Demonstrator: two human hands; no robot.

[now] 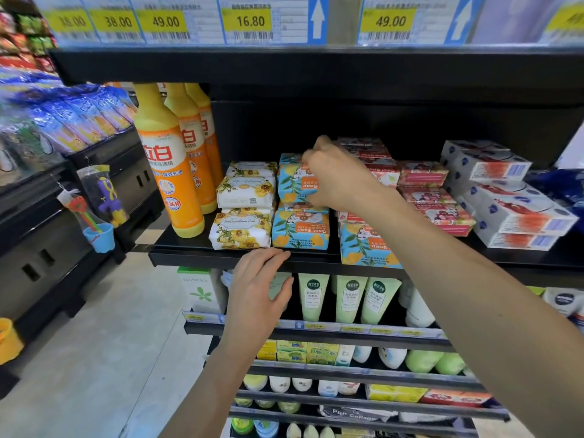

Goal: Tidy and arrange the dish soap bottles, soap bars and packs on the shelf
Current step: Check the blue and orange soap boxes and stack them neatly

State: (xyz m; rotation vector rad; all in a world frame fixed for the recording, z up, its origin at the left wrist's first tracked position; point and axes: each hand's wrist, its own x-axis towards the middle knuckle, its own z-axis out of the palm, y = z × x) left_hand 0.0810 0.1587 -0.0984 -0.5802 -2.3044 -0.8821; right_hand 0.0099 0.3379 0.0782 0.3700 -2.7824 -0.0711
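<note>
goat soap pack (295, 184) pinched by right hand (335, 175) fingers (308, 167) atop stack

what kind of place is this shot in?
Most likely a supermarket aisle: yellow price tags with barcodes overhead, rows of identical dish soap bottles and wrapped soap bars, more stocked shelves below.

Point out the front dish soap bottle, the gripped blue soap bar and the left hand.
front dish soap bottle (166, 172), head view, on its orange label
gripped blue soap bar (293, 184), head view, on its wrapper's front face
left hand (256, 289), head view, back of the hand
</note>
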